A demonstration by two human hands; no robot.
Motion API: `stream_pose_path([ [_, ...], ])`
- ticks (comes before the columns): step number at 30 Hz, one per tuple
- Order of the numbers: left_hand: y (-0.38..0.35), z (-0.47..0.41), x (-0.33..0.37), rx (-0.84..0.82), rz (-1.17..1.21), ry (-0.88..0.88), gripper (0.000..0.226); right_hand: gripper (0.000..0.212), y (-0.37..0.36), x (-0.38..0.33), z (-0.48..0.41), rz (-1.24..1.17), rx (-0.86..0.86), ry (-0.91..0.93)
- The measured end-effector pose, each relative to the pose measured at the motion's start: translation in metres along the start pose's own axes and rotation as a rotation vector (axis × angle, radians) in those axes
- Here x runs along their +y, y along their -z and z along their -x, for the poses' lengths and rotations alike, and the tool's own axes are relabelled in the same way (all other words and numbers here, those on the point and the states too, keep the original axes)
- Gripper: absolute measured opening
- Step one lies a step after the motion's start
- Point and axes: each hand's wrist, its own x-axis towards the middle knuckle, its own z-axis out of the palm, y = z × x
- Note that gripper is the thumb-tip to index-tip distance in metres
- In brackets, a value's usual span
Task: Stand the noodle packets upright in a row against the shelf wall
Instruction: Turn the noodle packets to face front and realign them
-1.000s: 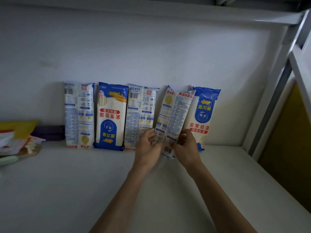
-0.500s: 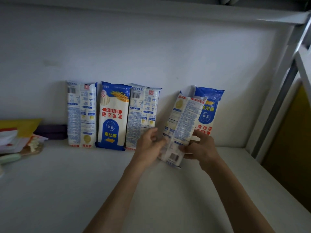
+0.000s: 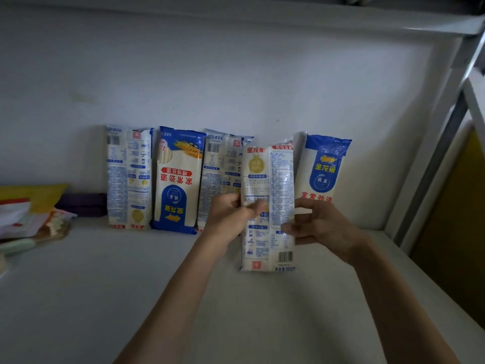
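Several noodle packets lean upright against the white shelf wall (image 3: 236,74): a back-side packet (image 3: 130,177) at the left, a blue-fronted packet (image 3: 178,179), another back-side packet (image 3: 219,174), and a blue-fronted packet (image 3: 324,169) at the right. Between the last two I hold a fifth packet (image 3: 269,185) upright, back side towards me, its lower end in front of the row. My left hand (image 3: 231,216) grips its left edge. My right hand (image 3: 317,227) pinches its right edge with the fingers.
A pile of coloured packages (image 3: 29,211) and a dark purple item (image 3: 84,204) lie at the left on the shelf floor (image 3: 131,298). A white metal frame post (image 3: 446,132) rises at the right, with a yellow panel (image 3: 456,219) beyond it.
The held packet has turned from tilted to nearly vertical and come closer to me. Both hands shifted with it. The camera moved nearer.
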Motion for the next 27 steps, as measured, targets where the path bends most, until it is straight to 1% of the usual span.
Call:
stream_pose_path([
  [2,0.000,0.000,0.004,0.017,0.015,-0.013,0.018,0.037,-0.003,-0.009,0.000,0.012,0.006,0.016],
  [6,0.001,0.000,0.013,-0.024,0.035,-0.028,0.024,0.031,-0.004,-0.018,0.004,0.006,0.103,0.074],
  [9,-0.001,0.001,0.015,-0.042,0.027,-0.015,0.028,0.026,-0.001,-0.021,0.006,0.012,0.154,0.082],
  [12,-0.005,-0.001,0.010,0.048,0.001,-0.004,0.033,0.023,-0.001,-0.021,0.005,0.105,0.206,0.062],
  [14,-0.007,-0.004,0.007,0.146,-0.102,-0.047,0.040,0.019,-0.004,-0.021,0.004,0.205,0.250,0.063],
  [16,-0.008,-0.005,0.009,0.147,-0.137,-0.052,0.044,0.016,-0.005,-0.023,0.004,0.285,0.267,0.075],
  [18,-0.009,-0.002,0.015,0.117,-0.114,-0.013,0.052,0.014,-0.007,-0.029,0.005,0.364,0.261,0.104],
  [19,-0.010,-0.001,0.020,0.103,-0.106,0.011,0.054,0.016,-0.009,-0.032,0.005,0.417,0.252,0.128],
  [21,-0.015,0.001,0.027,0.012,-0.067,0.049,0.053,0.024,-0.018,-0.039,0.005,0.492,0.201,0.182],
  [23,-0.021,0.005,0.034,-0.079,-0.044,0.083,0.061,0.033,-0.031,-0.044,0.004,0.524,0.118,0.198],
  [25,-0.023,0.007,0.038,-0.055,-0.076,0.102,0.076,0.042,-0.040,-0.047,0.003,0.566,0.046,0.196],
  [26,-0.022,0.006,0.039,-0.009,-0.076,0.113,0.079,0.044,-0.042,-0.049,0.003,0.574,0.006,0.187],
  [27,-0.019,0.005,0.038,0.037,-0.058,0.118,0.075,0.044,-0.043,-0.050,0.004,0.560,-0.038,0.176],
])
